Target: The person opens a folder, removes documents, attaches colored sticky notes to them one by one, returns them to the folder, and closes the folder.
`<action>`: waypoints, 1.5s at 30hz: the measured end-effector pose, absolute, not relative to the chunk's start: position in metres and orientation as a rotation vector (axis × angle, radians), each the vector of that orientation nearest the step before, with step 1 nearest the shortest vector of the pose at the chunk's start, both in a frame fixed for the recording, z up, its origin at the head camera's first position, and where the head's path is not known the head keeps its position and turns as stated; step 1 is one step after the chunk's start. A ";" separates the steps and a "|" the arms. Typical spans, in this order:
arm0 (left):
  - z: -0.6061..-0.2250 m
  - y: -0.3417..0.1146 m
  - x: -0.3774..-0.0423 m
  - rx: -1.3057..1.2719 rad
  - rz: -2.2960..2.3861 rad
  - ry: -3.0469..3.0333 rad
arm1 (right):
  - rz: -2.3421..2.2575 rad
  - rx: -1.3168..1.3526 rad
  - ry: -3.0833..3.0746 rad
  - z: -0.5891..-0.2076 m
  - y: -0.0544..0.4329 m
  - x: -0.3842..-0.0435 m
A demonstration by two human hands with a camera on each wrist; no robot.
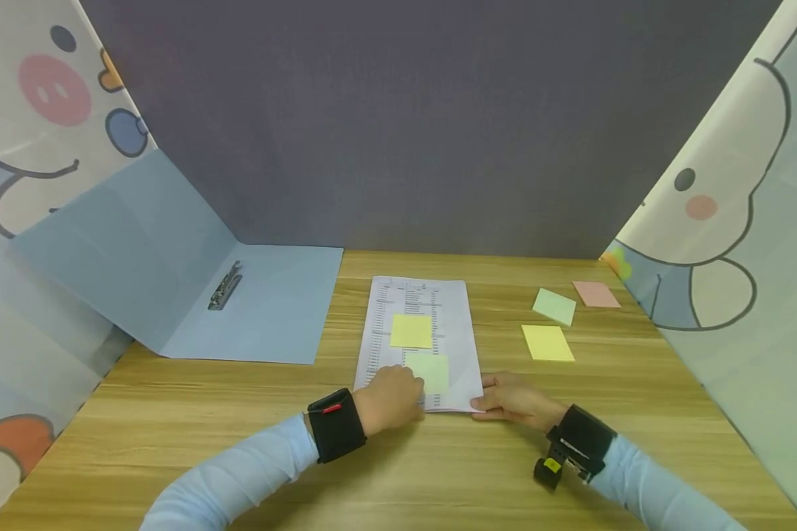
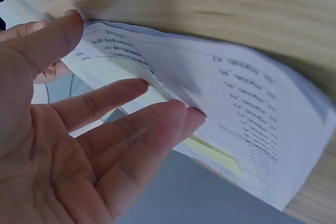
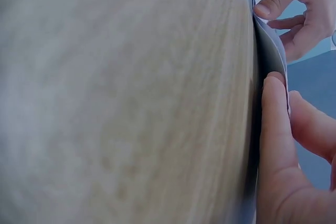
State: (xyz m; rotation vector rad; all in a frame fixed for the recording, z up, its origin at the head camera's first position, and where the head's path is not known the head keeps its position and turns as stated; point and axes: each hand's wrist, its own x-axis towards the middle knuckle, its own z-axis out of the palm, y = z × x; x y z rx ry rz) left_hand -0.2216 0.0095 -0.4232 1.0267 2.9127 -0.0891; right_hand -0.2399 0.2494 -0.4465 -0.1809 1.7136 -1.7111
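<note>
A stack of printed sheets [image 1: 454, 317] lies on the table, with a yellow sticky note [image 1: 411, 331] and a pale green one [image 1: 433, 372] on its top page. My left hand [image 1: 392, 398] is over the stack's near left part; in the left wrist view its fingertips [image 2: 170, 116] touch the page while the thumb stands apart. At the near right corner, my right hand [image 1: 514, 398] pinches the paper between thumb and fingers. The right wrist view shows that paper edge [image 3: 275, 45] slightly raised from the table, with a finger beneath it.
An open blue folder [image 1: 279, 310] with a metal clip [image 1: 225, 285] stands at the left, its cover leaning on the side panel. Loose yellow [image 1: 547, 343], green [image 1: 554, 306] and pink [image 1: 595, 294] sticky notes lie at the right. A grey panel [image 1: 425, 133] closes off the back.
</note>
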 end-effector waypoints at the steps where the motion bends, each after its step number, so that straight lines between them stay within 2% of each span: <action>1: -0.423 0.010 -0.222 1.025 -0.088 2.912 | -1.712 -0.178 1.714 -0.447 0.249 -0.240; 21: -0.423 0.012 -0.220 1.040 -0.145 2.963 | -1.597 -0.179 1.825 -0.447 0.246 -0.244; 33: -0.426 0.016 -0.220 0.994 -0.245 2.979 | -1.532 -0.065 1.933 -0.438 0.249 -0.247; 41: -0.428 0.017 -0.219 0.987 -0.261 3.004 | -1.455 -0.201 2.037 -0.445 0.249 -0.249; 45: -0.430 0.017 -0.219 0.999 -0.271 3.009 | -1.467 -0.186 2.046 -0.448 0.249 -0.250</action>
